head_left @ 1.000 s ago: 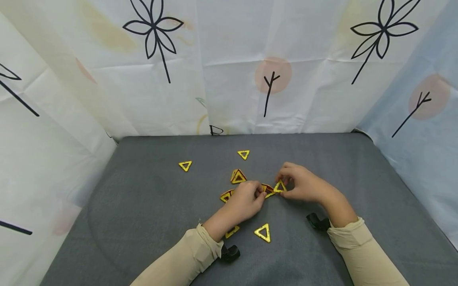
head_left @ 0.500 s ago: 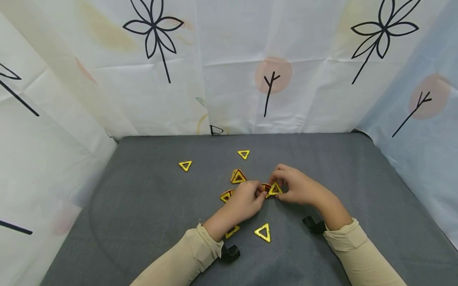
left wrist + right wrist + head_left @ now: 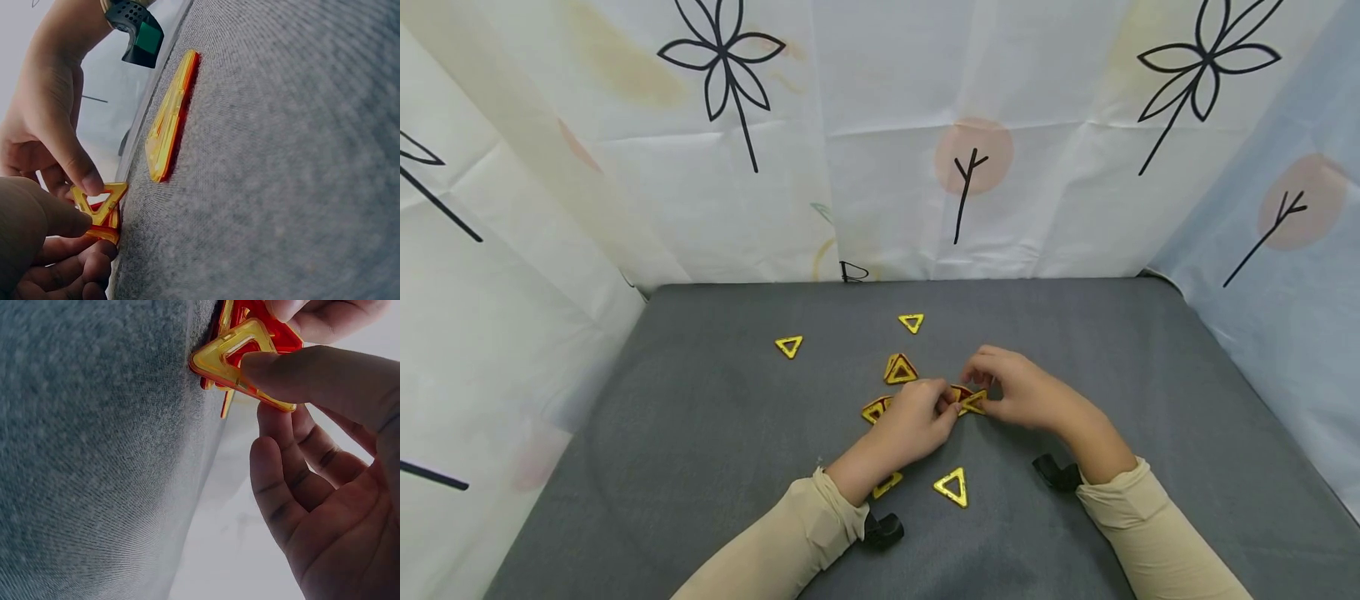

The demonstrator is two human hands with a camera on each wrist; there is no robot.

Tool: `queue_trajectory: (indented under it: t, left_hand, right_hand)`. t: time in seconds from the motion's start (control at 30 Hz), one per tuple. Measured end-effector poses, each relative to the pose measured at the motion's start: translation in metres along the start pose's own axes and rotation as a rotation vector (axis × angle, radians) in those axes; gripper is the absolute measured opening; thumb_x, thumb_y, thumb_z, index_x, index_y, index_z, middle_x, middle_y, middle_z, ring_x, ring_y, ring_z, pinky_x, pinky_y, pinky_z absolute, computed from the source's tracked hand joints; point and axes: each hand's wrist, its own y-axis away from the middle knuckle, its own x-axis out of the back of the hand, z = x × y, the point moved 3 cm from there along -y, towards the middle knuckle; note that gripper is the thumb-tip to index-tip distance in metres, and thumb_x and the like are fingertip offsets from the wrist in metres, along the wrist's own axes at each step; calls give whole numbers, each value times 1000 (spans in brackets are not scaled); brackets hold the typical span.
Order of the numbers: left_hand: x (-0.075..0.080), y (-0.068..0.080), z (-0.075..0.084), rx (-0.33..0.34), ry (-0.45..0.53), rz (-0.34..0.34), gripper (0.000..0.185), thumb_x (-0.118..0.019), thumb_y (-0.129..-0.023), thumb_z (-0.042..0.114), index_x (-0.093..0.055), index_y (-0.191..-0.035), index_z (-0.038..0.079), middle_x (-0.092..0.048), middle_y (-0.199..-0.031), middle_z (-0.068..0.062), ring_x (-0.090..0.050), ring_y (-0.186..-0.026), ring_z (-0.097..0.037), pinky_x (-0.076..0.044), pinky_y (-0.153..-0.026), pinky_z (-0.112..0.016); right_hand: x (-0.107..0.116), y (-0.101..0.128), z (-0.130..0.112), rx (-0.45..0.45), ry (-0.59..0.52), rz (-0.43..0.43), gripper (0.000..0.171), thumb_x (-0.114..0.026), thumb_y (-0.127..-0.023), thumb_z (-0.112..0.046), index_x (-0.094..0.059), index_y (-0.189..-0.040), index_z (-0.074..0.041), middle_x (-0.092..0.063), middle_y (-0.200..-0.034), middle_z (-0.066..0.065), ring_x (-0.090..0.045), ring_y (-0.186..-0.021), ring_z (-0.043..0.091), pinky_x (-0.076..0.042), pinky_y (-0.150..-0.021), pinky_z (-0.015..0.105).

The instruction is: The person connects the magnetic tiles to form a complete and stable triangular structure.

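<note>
Hidden and cut-off parts

The left hand (image 3: 917, 421) covers part of the red-and-yellow triangle pieces (image 3: 964, 398) and of another triangle (image 3: 876, 410); a third triangle (image 3: 887, 485) lies half under the left sleeve (image 3: 790, 542); the right wrist view crops the right hand (image 3: 337, 487).

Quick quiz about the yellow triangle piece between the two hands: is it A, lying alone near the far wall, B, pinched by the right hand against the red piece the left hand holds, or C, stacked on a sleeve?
B: the right hand pinches the yellow triangle against the red piece held by the left hand.
</note>
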Motion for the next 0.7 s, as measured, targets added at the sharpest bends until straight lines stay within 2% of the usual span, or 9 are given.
queue_trajectory:
  t: [0.17, 0.37, 0.7]
  left_hand:
    - [0, 0, 0, -5, -8, 2, 11, -65, -105, 13, -72, -97, 9, -68, -82, 0, -54, -60, -2, -46, -56, -19]
    - [0, -1, 1, -1, -5, 3, 12, -66, -105, 13, -72, -96, 8, -69, -81, -1, -54, -58, -2, -46, -55, -20]
    - [1, 0, 1, 3, -6, 9, 11, -66, -105, 11, -72, -96, 8, -68, -81, -1, -54, -59, -2, -46, -56, -20]
  right_hand:
    - [1, 1, 2, -24, -2, -19, 24, -79, -90, 6, -73, -103, -14, -64, -101, 1, -64, -90, 17, -58, -80, 41]
    - [3, 2, 4, -45, 11, -19, 18, -79, -93, 1, -77, -98, -16, -64, -99, 1, -65, -87, 20, -58, -79, 41]
    - [7, 2, 3, -40, -20, -18, 8, -81, -94, -5, -79, -95, -13, -64, -95, 0, -57, -79, 4, -55, -70, 32]
